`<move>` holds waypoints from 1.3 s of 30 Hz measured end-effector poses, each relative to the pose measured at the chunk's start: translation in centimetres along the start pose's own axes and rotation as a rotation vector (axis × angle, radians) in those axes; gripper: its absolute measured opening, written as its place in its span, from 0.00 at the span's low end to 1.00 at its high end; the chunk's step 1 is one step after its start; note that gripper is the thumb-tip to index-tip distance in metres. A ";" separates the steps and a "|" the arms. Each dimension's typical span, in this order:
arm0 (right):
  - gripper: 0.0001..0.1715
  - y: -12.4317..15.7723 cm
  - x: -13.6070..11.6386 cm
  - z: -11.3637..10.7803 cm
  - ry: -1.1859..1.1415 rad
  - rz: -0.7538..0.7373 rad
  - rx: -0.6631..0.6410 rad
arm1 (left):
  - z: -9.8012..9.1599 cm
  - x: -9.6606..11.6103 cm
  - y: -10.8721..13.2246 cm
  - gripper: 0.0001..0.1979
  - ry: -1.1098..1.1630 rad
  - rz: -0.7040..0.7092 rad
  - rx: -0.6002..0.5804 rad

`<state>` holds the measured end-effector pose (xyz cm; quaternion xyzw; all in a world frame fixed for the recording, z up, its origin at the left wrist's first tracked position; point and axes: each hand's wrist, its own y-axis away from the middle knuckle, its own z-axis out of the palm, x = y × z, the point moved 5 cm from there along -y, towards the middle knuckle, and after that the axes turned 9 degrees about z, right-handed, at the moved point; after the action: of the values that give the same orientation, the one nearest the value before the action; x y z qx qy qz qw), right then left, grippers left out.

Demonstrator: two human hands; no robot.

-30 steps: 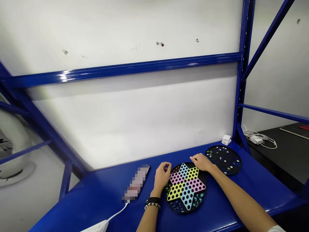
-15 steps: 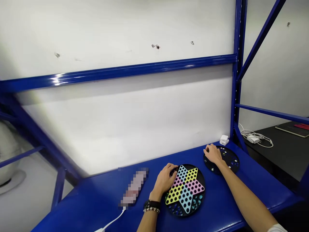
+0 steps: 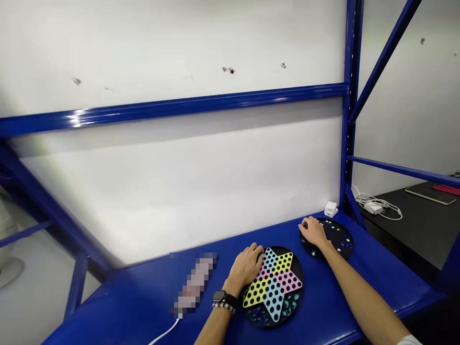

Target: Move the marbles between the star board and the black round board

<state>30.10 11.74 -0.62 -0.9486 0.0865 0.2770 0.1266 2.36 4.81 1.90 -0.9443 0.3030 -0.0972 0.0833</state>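
Both curl, can't tell if pinching: R hand [image 3: 313, 231] over rnd blk plastic tray [image 3: 334, 237], L hand [image 3: 247, 264] at left rim of rnd multicolour-star blk board [image 3: 273, 278].

Bright light, seemingly from above, fills my view, washing the white wall [image 3: 179, 187] pale and leaving a soft grey shadow beneath the blue rail [image 3: 201, 104]. A white glare sits on that rail at left. The frame's left edge looks smeared and stretched, the lower right corner sinks dark, pixel blocks cover a slim device [image 3: 196, 285], and my right hand [image 3: 312, 231] looks fairly sharp.
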 end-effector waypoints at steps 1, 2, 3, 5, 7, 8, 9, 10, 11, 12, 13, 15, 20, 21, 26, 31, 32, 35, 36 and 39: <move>0.14 0.0 0.0 0.0 -0.002 -0.001 0.002 | 0.1 0.0 -0.1 0.19 -0.014 0.019 -0.018; 0.14 0.0 0.1 0.1 -0.004 -0.001 0.002 | 0.2 -0.1 -0.1 0.19 -0.020 0.033 -0.037; 0.14 0.0 0.2 0.1 -0.004 -0.001 0.001 | 0.3 -0.1 -0.2 0.20 -0.019 0.036 -0.054; 0.14 -0.1 0.3 0.2 0.000 0.003 0.001 | 0.4 -0.3 -0.2 0.21 -0.002 0.013 -0.076; 0.14 -0.1 0.4 0.3 0.004 0.001 0.001 | 0.4 -0.6 -0.2 0.21 0.013 -0.019 -0.084; 0.14 -0.1 0.4 0.3 0.006 -0.003 0.001 | 0.4 -0.7 -0.2 0.21 0.022 -0.027 -0.084; 0.14 -0.1 0.3 0.3 0.008 -0.007 0.000 | 0.4 -0.8 -0.2 0.21 0.036 -0.029 -0.083; 0.14 -0.1 0.3 0.3 0.010 -0.010 -0.001 | 0.4 -0.9 -0.2 0.21 0.054 -0.028 -0.081; 0.14 -0.1 0.3 0.3 0.012 -0.011 -0.001 | 0.3 -1.0 -0.2 0.22 0.070 -0.027 -0.078; 0.14 -0.1 0.2 0.3 0.013 -0.010 0.000 | 0.2 -1.0 -0.2 0.22 0.077 -0.022 -0.073; 0.14 0.0 0.2 0.3 0.014 -0.008 0.000 | 0.1 -1.0 -0.3 0.23 0.072 -0.014 -0.065; 0.14 0.0 0.2 0.3 0.013 -0.005 -0.002 | 0.0 -1.0 -0.3 0.26 0.038 0.000 -0.052; 0.14 0.0 0.2 0.1 -0.014 -0.009 0.001 | -0.1 -1.4 -0.3 0.28 0.005 -0.017 -0.003; 0.14 -0.1 0.2 0.1 -0.027 -0.008 0.003 | -0.2 -1.5 -0.3 0.28 0.006 -0.028 0.012; 0.15 0.0 -0.5 -0.3 -0.141 -0.019 0.041 | -0.3 -2.1 -0.3 0.28 0.005 -0.043 0.080; 0.17 0.5 -2.0 -0.8 -0.310 -0.052 0.077 | -0.4 -2.8 -0.3 0.29 0.000 -0.104 0.087; 0.18 0.6 -2.3 -0.8 -0.355 -0.049 0.073 | -0.6 -2.9 -0.3 0.30 0.010 -0.129 0.093; 0.22 1.3 -3.9 -0.7 -0.510 -0.052 0.006 | -2.1 -2.3 -0.8 0.31 0.044 -0.197 0.206; 0.24 1.7 -4.7 -0.5 -0.578 -0.060 -0.043 | -2.8 -1.6 -1.1 0.31 0.055 -0.201 0.260; 0.29 3.6 -7.4 1.1 -0.889 -0.025 -0.375 | -4.4 1.5 -2.8 0.31 0.086 -0.175 0.345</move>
<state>22.57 9.28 1.81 -0.7455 -0.0390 0.6651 -0.0186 4.03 5.74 6.94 -0.9339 0.2018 -0.1948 0.2219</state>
